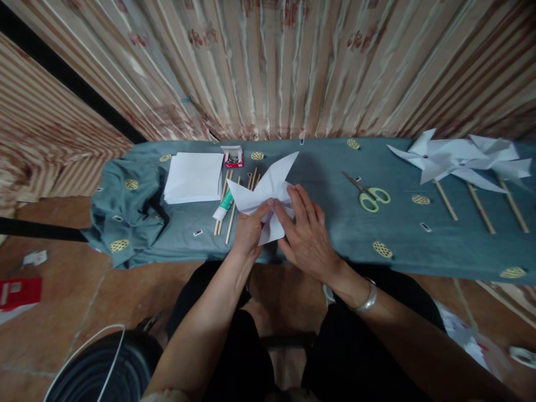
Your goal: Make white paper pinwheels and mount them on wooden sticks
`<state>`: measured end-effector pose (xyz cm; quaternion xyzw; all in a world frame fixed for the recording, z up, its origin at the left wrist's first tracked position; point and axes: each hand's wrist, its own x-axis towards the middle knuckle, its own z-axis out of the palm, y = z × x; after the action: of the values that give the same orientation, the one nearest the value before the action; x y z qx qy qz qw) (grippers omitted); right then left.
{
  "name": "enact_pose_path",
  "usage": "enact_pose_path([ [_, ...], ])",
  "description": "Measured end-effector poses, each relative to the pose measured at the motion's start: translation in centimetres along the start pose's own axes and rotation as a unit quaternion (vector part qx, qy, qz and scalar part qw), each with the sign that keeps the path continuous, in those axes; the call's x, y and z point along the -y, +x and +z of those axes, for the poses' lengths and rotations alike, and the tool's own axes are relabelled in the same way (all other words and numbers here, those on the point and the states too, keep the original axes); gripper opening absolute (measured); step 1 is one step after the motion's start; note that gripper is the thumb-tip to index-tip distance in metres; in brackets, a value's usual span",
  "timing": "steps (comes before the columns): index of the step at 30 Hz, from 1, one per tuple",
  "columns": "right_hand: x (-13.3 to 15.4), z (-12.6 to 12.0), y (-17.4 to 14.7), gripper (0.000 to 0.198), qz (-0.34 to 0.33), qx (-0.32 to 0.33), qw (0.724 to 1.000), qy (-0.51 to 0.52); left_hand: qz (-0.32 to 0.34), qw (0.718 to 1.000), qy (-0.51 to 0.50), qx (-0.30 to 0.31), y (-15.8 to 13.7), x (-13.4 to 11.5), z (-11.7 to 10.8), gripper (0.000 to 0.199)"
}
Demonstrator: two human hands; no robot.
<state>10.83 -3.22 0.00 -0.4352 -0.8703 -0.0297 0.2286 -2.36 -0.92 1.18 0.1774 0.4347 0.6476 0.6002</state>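
A white paper pinwheel (pixel 268 187) is held over the near middle of the cloth-covered table, its blades pointing several ways. My left hand (pixel 249 226) grips it from the left, with the thumb pressed near its centre. On the other side my right hand (pixel 307 237) holds the paper, its index finger close to the same centre and the other fingers along the right blade. Whatever lies under the fingertips is hidden. Just left of the pinwheel are several wooden sticks (pixel 233 220) and a green and white tube (pixel 224 204).
White paper sheets (pixel 194 177) are stacked at the left, beside a small red open box (pixel 233 157) of metal pins or tacks. Green-handled scissors (pixel 371 196) lie right of my hands. Pinwheels on sticks (pixel 454 159) rest at the far right. A curtain (pixel 285 67) hangs behind the table.
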Motion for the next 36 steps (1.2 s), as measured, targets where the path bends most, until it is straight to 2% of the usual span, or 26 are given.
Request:
enact_pose_path([
  [9, -0.5, 0.6, 0.1, 0.075, -0.014, -0.037, 0.999, 0.011, -0.031, 0.999, -0.032, -0.005, 0.4, 0.1, 0.6, 0.051],
  [14, -0.4, 0.7, 0.2, 0.076, -0.017, -0.062, 0.998, 0.024, -0.022, 0.999, -0.026, -0.003, 0.5, 0.4, 0.7, 0.048],
  [19, -0.6, -0.2, 0.2, 0.080, -0.028, -0.074, 0.994, 0.075, 0.003, 1.000, -0.006, -0.021, 0.6, 0.6, 0.5, 0.046],
  [21, -1.2, -0.7, 0.3, 0.084, -0.014, -0.094, 0.989, 0.111, 0.009, 1.000, 0.005, -0.015, 0.6, 0.6, 0.5, 0.048],
  [24, -2.7, -1.1, 0.6, 0.084, 0.054, -0.128, 0.977, 0.165, 0.013, 1.000, 0.019, -0.018, 0.5, 0.6, 0.5, 0.050],
  [27, -4.4, -0.7, 0.9, 0.075, 0.159, -0.120, 0.943, 0.266, 0.017, 0.999, 0.022, -0.016, 0.5, 0.8, 0.6, 0.050],
  [30, -5.6, -0.3, 1.2, 0.064, 0.251, -0.072, 0.855, 0.447, -0.006, 1.000, 0.025, -0.011, 0.3, 1.2, 0.8, 0.051],
  [32, -5.9, -0.3, 1.4, 0.059, 0.279, -0.043, 0.797, 0.535, -0.022, 0.999, 0.028, -0.008, 0.2, 1.5, 0.9, 0.052],
  [33, -5.9, -0.3, 1.4, 0.058, 0.287, -0.035, 0.777, 0.560, -0.025, 0.999, 0.029, -0.006, 0.1, 1.6, 1.0, 0.053],
  [36, -5.9, -0.7, 1.6, 0.055, 0.300, -0.026, 0.748, 0.591, -0.019, 0.999, 0.030, 0.002, -0.1, 1.9, 1.3, 0.057],
])
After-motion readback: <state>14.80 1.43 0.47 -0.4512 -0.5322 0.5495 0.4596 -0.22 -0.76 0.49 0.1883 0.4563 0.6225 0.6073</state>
